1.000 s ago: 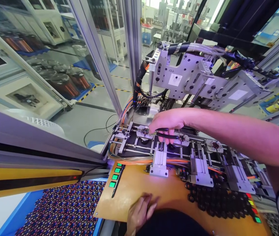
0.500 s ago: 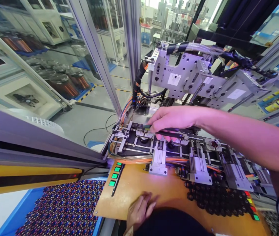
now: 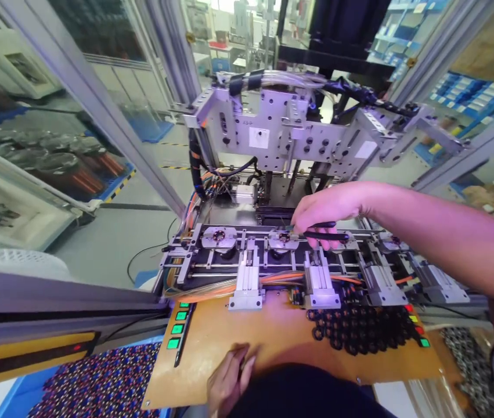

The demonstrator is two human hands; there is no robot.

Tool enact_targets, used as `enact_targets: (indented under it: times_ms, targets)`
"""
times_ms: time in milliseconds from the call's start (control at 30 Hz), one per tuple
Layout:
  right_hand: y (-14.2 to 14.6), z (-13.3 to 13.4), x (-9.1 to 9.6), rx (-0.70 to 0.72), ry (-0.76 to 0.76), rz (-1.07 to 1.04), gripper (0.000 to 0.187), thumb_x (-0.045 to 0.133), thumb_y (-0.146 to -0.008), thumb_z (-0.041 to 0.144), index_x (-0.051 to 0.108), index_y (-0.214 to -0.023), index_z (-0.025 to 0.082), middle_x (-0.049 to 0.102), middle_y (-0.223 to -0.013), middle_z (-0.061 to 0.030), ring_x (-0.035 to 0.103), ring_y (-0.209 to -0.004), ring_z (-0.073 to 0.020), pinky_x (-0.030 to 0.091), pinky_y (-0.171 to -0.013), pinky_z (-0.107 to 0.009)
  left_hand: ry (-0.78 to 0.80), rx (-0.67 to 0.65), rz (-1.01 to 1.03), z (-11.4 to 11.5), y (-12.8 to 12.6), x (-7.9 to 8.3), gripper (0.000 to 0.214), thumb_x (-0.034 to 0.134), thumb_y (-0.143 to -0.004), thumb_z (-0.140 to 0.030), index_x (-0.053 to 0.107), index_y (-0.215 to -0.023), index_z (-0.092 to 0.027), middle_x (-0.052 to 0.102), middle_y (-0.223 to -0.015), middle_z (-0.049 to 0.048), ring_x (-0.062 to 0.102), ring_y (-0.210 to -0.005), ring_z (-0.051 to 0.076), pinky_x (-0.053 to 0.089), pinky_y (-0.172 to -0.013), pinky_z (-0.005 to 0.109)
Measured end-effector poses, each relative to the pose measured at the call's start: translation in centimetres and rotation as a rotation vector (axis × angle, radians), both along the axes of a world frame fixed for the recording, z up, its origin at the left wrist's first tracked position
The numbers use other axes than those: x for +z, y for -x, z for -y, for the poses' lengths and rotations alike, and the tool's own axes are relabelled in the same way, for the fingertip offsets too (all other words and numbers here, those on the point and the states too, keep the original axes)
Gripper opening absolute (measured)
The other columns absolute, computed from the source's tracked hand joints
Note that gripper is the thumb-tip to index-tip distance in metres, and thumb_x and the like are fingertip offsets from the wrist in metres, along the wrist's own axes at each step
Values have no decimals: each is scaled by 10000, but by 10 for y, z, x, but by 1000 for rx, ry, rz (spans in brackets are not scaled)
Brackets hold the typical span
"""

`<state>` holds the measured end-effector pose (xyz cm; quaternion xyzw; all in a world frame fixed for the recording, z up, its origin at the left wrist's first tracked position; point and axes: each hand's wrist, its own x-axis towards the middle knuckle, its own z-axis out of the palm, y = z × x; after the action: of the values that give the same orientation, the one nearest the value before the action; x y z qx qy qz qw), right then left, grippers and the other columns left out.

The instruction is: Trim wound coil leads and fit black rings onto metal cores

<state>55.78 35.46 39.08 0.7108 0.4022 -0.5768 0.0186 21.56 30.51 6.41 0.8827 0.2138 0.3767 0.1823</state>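
Observation:
My right hand (image 3: 329, 212) reaches over the machine's row of round metal fixtures and is closed on a black-handled tool (image 3: 325, 234), likely small pliers. The tool's tip points at the second fixture (image 3: 282, 238) from the left. The leftmost fixture (image 3: 219, 237) stands free beside it. My left hand (image 3: 228, 380) rests at the near edge of the brown board (image 3: 264, 337), its fingers curled together; whether anything is in them is hidden.
Many black ring parts (image 3: 360, 328) lie on the board's right. Green lit buttons (image 3: 177, 328) line its left edge, coloured ones (image 3: 416, 328) its right. A blue bin of small coloured parts (image 3: 94, 383) sits lower left. A grey tooling head (image 3: 281, 130) hangs above the fixtures.
My right hand with the tool has shifted from the leftmost fixture to the second one. The view has swung to the right. My left hand has stayed at the board's edge.

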Motion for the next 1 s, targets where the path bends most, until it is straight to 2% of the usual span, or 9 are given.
enact_targets:
  times_ms: [133, 367, 800, 900, 1000]
  targets:
    - [-7, 7, -10, 29, -20, -31, 213, 549, -866, 255, 631, -813, 66, 642, -698, -51, 610, -469, -126, 549, -445, -239, -5, -22, -28, 1, 1, -2, 166, 519, -978, -246, 662, -1012, -169, 762, -805, 40, 749, -695, 132, 569, -696, 179]
    - [-9, 11, -15, 58, 7, -20, 227, 508, -890, 239, 626, -852, 48, 611, -646, -38, 609, -457, -141, 539, -415, -243, 0, -35, -74, 0, 3, -3, 179, 526, -975, -255, 666, -1021, -155, 760, -823, 42, 749, -710, 130, 568, -725, 186]
    - [-6, 9, -27, 15, -1, -16, 210, 528, -887, 226, 619, -803, 57, 587, -613, -19, 597, -438, -130, 532, -422, -241, -3, -32, -81, -1, 3, -5, 185, 516, -977, -262, 671, -1010, -167, 766, -819, 46, 748, -695, 139, 575, -699, 199]
    - [-6, 17, -22, 48, -107, -32, 182, 527, -878, 200, 615, -782, 73, 587, -618, -2, 572, -430, -103, 505, -413, -212, -20, -34, -66, -2, 3, -7, 172, 527, -970, -256, 674, -1017, -179, 772, -814, 35, 748, -686, 134, 573, -681, 192]
    - [-16, 32, -6, 46, -182, -99, 144, 533, -868, 192, 616, -808, 92, 619, -670, 0, 580, -470, -97, 509, -435, -203, -25, -24, -74, -2, 3, -5, 173, 524, -973, -265, 671, -1011, -183, 772, -815, 30, 748, -689, 133, 572, -690, 192]
